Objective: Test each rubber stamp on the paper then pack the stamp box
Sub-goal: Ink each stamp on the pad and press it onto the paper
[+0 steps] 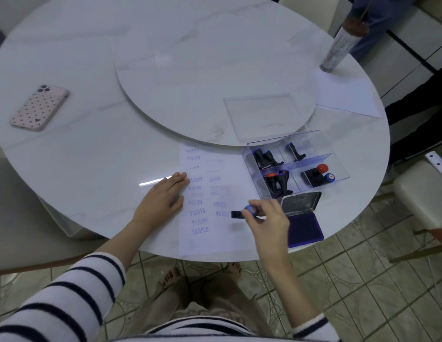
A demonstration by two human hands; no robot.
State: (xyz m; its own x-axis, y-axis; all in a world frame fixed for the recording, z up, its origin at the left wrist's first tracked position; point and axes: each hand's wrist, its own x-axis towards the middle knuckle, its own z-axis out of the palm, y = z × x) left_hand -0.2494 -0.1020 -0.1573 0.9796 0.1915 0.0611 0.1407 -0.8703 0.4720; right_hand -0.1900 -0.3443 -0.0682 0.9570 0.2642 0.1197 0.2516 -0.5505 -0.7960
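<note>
A white paper (236, 233) lies at the table's near edge, covered with purple prints such as SAMPLE and AIR MAIL. My left hand (163, 196) presses flat on its left edge. My right hand (266, 217) grips a black rubber stamp (237, 215) with a blue knob, held just over the paper's right part. A clear stamp box (313, 144) with four compartments stands behind, holding several black stamps with red or blue knobs. An open ink pad (305, 228) with a purple cushion sits right of my right hand.
The box's clear lid (264, 114) rests on the round turntable (202, 58). A pink dotted phone (40, 107) lies far left. A tall cylinder (343, 45) and another sheet (348, 97) are at the far right. A person stands behind the table; chairs are on the right.
</note>
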